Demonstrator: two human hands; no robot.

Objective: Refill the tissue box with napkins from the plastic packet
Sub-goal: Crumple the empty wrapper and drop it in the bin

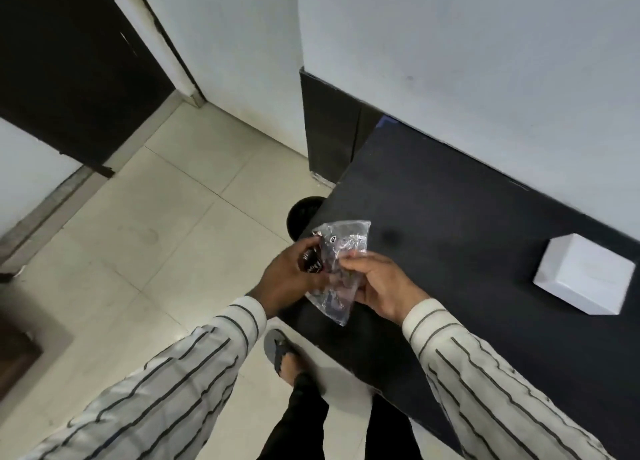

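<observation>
Packet, clear crinkled plastic, seemingly emptied, is gripped by left hand and right hand over the black worktop edge. White box sits closed, well right.

I see the plastic packet up off the black table, above its near left corner. It is clear, crinkled film with glare on it, looks flat and slack, and hangs tilted with its long side running from upper right to lower left. A dark printed patch shows at its left edge; I cannot read it. I cannot tell whether any napkins are inside. The tissue box is plain white and closed-looking, sitting flat on the table's right side, well apart from the packet.
</observation>
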